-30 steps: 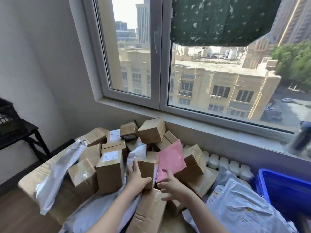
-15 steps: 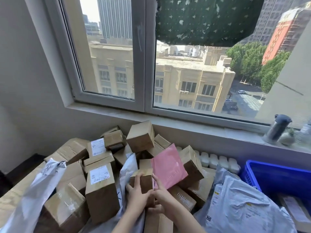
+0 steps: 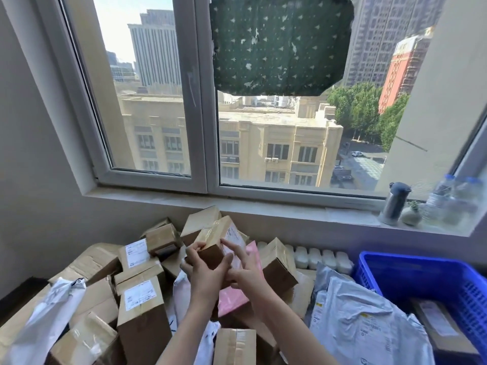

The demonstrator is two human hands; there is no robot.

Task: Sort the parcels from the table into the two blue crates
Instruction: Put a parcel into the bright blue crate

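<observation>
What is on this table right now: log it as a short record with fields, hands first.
left hand: grips the small cardboard box at its left edge
right hand: holds the same box, fingers on its labelled face
held box: raised above the pile, tilted, not yet in a crate
pile: cardboard boxes, pink mailer, grey poly bags
blue crate: at right, one labelled parcel inside; second crate not in view
windowsill: dark flask

Daylight filled a white-framed double window (image 3: 203,101) above the left hand (image 3: 207,276); a dark green patterned cloth (image 3: 282,46) hung up-right of it, grey wall (image 3: 39,180) leftward.
</observation>
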